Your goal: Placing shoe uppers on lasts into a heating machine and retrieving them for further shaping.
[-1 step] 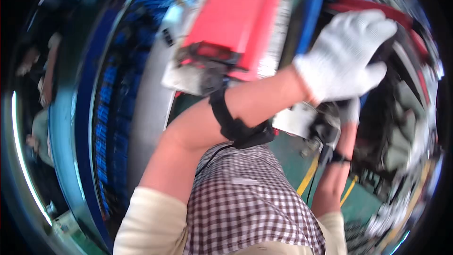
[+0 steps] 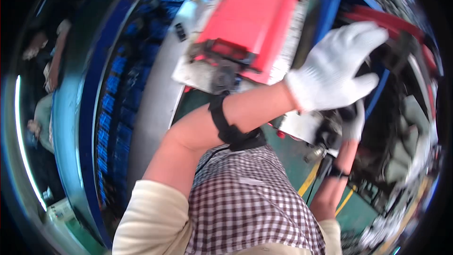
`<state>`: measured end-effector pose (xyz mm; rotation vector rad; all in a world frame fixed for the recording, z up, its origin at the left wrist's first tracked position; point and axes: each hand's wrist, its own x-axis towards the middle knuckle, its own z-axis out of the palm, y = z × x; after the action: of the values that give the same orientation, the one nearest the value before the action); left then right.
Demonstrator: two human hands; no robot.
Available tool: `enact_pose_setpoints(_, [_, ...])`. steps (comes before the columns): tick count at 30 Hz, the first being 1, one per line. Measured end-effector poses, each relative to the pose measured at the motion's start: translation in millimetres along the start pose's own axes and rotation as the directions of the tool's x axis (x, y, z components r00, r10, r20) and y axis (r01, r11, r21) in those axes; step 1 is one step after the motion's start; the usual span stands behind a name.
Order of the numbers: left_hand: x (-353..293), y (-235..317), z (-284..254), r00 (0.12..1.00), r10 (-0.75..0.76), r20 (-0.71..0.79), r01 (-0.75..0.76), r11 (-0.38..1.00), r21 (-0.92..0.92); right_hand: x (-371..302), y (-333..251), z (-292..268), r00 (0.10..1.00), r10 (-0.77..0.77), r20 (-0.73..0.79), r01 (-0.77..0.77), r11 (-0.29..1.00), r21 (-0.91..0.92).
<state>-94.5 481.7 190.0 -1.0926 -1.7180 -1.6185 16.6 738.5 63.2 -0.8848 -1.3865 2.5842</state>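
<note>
A dark rounded object (image 2: 348,112) is at the right hand (image 2: 353,122), just beyond the near right corner of the white surface (image 2: 298,125); it is partly hidden, so I cannot tell its long axis or pointing direction, nor the right fingers' state. Above, the gloved left hand (image 2: 337,66) has extended fingers, thumb apart. The red machine (image 2: 243,12) lies lengthwise away from the person.

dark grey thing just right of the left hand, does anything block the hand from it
Nothing visible stands between the left hand and the dark grey thing; the open hand points its way. The right hand is lower in the picture, off that line. Blur and one view leave the depth gap unclear.
</note>
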Motion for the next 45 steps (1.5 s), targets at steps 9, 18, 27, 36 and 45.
enact_pose_setpoints(9, [-174.5, 44.3, -188.9, 0.412, -0.849, 0.33, 0.907, 0.35, -0.233, -104.6, 124.5, 183.5, 0.827, 0.033, 0.561, 0.114, 0.967, -0.226])
enact_pose_setpoints(18, [-260.5, 33.4, -384.8, 0.16, -0.973, -0.166, 0.206, 0.197, -0.959, -97.0, 210.5, 344.4, 0.388, -0.045, 0.92, 0.91, 0.176, -0.375])
enact_pose_setpoints(27, [-420.1, -132.3, -603.7, -0.338, -0.681, -0.65, 0.765, 0.203, -0.611, -78.1, 249.2, 258.9, 0.611, -0.33, 0.719, 0.639, -0.331, -0.695])
enact_pose_setpoints(36, [-453.3, -228.7, -677.4, -0.164, -0.351, -0.922, 0.978, -0.183, -0.104, -76.0, 256.8, 259.4, 0.632, -0.369, 0.682, 0.574, -0.369, -0.731])
enact_pose_setpoints(45, [-463.9, -123.2, -534.8, 0.084, -0.672, -0.736, 0.914, -0.242, 0.325, -77.7, 259.3, 259.6, 0.629, -0.397, 0.669, 0.553, -0.376, -0.743])
